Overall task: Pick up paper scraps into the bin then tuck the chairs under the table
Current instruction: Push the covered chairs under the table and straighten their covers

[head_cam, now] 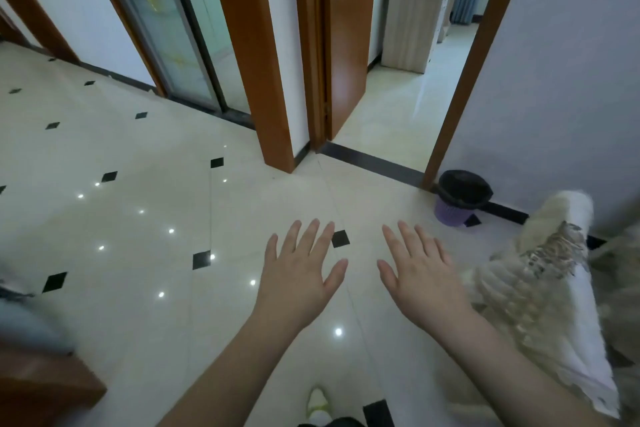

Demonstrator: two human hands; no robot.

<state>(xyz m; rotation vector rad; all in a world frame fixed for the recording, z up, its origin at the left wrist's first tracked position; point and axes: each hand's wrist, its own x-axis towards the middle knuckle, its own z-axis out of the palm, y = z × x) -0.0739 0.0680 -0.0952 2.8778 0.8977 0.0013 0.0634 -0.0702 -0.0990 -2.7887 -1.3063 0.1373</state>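
My left hand (300,270) and my right hand (420,272) are both stretched out in front of me over the tiled floor, palms down, fingers straight and spread, holding nothing. A small purple bin (462,198) with a black liner stands on the floor against the right wall, beyond my right hand. A cream cloth-covered piece of furniture (540,274) with fringe, possibly a chair or sofa arm, is at my right. I see no paper scraps and no table.
The glossy cream floor (145,218) has small black diamond insets. Ahead are wooden door frames, an open orange door (349,38) into a room with a light desk (415,17), and a glass sliding door (162,21) on the left. A brown wooden edge (41,388) sits bottom left.
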